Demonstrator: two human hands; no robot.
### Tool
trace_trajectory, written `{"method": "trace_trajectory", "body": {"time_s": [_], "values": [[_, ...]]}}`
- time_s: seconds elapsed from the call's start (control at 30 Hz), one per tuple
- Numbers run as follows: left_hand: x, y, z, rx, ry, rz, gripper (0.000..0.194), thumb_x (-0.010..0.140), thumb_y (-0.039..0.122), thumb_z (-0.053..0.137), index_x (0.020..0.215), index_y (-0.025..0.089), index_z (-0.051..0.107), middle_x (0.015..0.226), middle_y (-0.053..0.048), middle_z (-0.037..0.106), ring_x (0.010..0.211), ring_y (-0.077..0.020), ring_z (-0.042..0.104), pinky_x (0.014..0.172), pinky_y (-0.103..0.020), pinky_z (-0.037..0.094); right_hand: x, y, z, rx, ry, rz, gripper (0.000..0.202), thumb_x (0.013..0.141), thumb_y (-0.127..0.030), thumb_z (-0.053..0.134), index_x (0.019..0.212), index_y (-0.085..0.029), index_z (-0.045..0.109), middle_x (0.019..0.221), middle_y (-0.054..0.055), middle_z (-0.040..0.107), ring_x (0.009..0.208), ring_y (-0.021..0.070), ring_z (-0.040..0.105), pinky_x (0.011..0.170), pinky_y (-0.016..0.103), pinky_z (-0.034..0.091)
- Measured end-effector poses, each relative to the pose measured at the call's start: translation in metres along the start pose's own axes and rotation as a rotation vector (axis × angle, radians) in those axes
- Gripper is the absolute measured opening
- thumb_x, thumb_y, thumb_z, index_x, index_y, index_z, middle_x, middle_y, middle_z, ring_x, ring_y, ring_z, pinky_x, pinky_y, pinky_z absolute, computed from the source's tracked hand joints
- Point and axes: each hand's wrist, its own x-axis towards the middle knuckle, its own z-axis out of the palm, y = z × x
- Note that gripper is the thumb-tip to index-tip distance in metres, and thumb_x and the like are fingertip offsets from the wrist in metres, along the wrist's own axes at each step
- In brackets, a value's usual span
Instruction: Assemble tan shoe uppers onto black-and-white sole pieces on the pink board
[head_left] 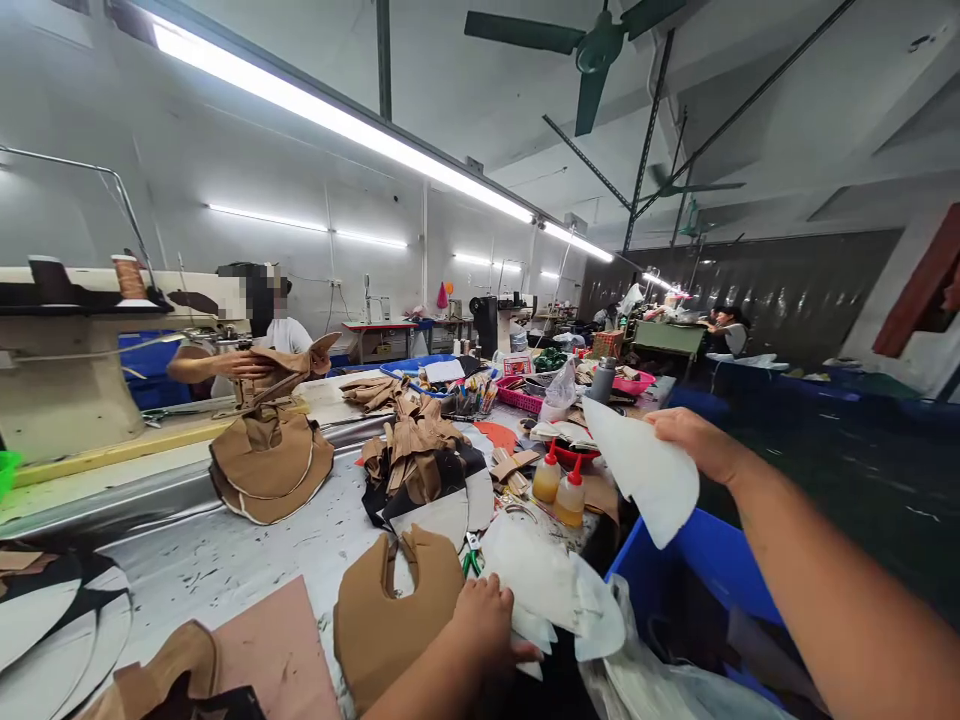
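Observation:
My right hand [694,442] pinches a white curved cut piece [651,475] by its upper edge and holds it up over the table's right edge. My left hand [484,615] is closed at the left edge of a loose pile of similar white pieces [532,570], its thumb low beside their edges. Just left of that hand lies a brown U-shaped piece [375,610]. Green-handled pliers [472,556] lie partly hidden beside the white pile. Behind it stand two glue bottles with red tips, one a yellow bottle [547,475].
A blue bin [690,560] with a clear plastic bag stands below the table's right edge. Heaped brown and black pieces [424,455] lie mid-table. A pinkish-brown sheet [274,650] is at the front. Across the table, a person [251,365] handles brown material at a sewing machine [75,350].

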Motion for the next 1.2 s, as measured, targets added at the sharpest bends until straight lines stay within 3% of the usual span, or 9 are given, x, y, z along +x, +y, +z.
{"method": "trace_trajectory", "body": {"time_s": [0.17, 0.33, 0.43, 0.57, 0.73, 0.9, 0.97, 1.1, 1.2], "values": [[-0.013, 0.024, -0.013, -0.208, 0.182, -0.019, 0.054, 0.086, 0.048, 0.044, 0.129, 0.014, 0.044, 0.132, -0.016, 0.046, 0.119, -0.0271, 0.046, 0.096, -0.039, 0.038, -0.066, -0.045, 0.063, -0.257, -0.163, -0.251, 0.013, 0.067, -0.021, 0.048, 0.054, -0.020, 0.048, 0.058, 0.002, 0.053, 0.058, 0.0163, 0.049, 0.056, 0.026, 0.033], [-0.027, 0.051, -0.030, -0.918, 0.377, 0.209, 0.042, 0.092, 0.033, 0.035, 0.130, 0.015, 0.039, 0.120, -0.012, 0.057, 0.103, -0.0221, 0.058, 0.084, -0.033, 0.048, -0.096, -0.058, 0.119, 0.438, -0.360, -0.375, 0.042, 0.085, -0.041, 0.026, 0.061, -0.019, 0.053, 0.069, 0.004, 0.059, 0.073, 0.0180, 0.056, 0.067, 0.028, 0.042], [-0.034, 0.054, -0.049, -0.719, 0.528, 0.197, 0.038, 0.089, 0.032, 0.038, 0.123, 0.018, 0.049, 0.122, -0.010, 0.057, 0.112, -0.0253, 0.052, 0.094, -0.040, 0.043, -0.089, -0.062, 0.113, 0.545, -0.203, -0.235, 0.037, 0.077, -0.053, 0.045, 0.069, -0.018, 0.054, 0.066, 0.002, 0.058, 0.063, 0.0153, 0.054, 0.057, 0.025, 0.042], [-0.038, 0.047, -0.067, -0.386, 0.549, 0.205, 0.045, 0.092, 0.038, 0.033, 0.130, 0.017, 0.046, 0.132, -0.010, 0.050, 0.123, -0.0234, 0.044, 0.100, -0.039, 0.038, -0.079, -0.065, 0.101, 0.346, 0.019, -0.220, 0.027, 0.079, -0.041, 0.048, 0.066, -0.017, 0.054, 0.061, 0.000, 0.057, 0.059, 0.0123, 0.050, 0.057, 0.024, 0.039], [-0.036, 0.038, -0.067, -0.306, 0.463, 0.188, 0.047, 0.093, 0.041, 0.028, 0.126, 0.018, 0.051, 0.129, -0.007, 0.054, 0.120, -0.0210, 0.048, 0.098, -0.037, 0.041, -0.074, -0.041, 0.101, 0.703, -0.418, -0.118, 0.040, 0.071, -0.054, 0.057, 0.075, -0.014, 0.061, 0.071, 0.005, 0.064, 0.068, 0.0151, 0.059, 0.060, 0.025, 0.044], [-0.032, 0.035, -0.063, -0.543, 0.427, 0.202, 0.046, 0.089, 0.049, 0.033, 0.111, 0.023, 0.063, 0.119, -0.005, 0.062, 0.113, -0.0237, 0.053, 0.096, -0.038, 0.041, -0.072, -0.012, 0.100, 0.825, -0.622, -0.060, 0.050, 0.062, -0.059, 0.067, 0.082, -0.013, 0.065, 0.072, 0.005, 0.066, 0.069, 0.0154, 0.061, 0.063, 0.026, 0.046], [-0.030, 0.023, -0.065, -0.761, 0.455, 0.061, 0.051, 0.083, 0.058, 0.036, 0.091, 0.019, 0.068, 0.100, -0.008, 0.069, 0.096, -0.0268, 0.060, 0.084, -0.038, 0.048, -0.069, 0.002, 0.095, 0.782, -0.623, -0.070, 0.043, 0.063, -0.052, 0.068, 0.083, -0.014, 0.065, 0.073, 0.004, 0.066, 0.069, 0.0156, 0.061, 0.062, 0.026, 0.046], [-0.026, -0.023, -0.074, -1.146, 0.704, -0.403, 0.053, 0.072, 0.068, 0.040, 0.077, 0.019, 0.060, 0.069, -0.004, 0.062, 0.066, -0.0227, 0.058, 0.056, -0.031, 0.047, -0.055, 0.036, 0.082, 0.464, -0.392, -0.010, 0.019, 0.070, -0.030, 0.057, 0.079, -0.014, 0.063, 0.071, 0.002, 0.065, 0.063, 0.0145, 0.058, 0.056, 0.024, 0.044], [-0.019, -0.045, -0.075, -1.212, 0.630, -0.450, 0.043, 0.068, 0.056, 0.052, 0.091, 0.020, 0.056, 0.071, 0.000, 0.059, 0.063, -0.0192, 0.057, 0.052, -0.027, 0.045, -0.043, 0.048, 0.089, 0.108, -0.145, 0.007, 0.009, 0.069, -0.017, 0.049, 0.068, -0.015, 0.057, 0.062, 0.000, 0.060, 0.056, 0.0124, 0.052, 0.051, 0.022, 0.036]]}}
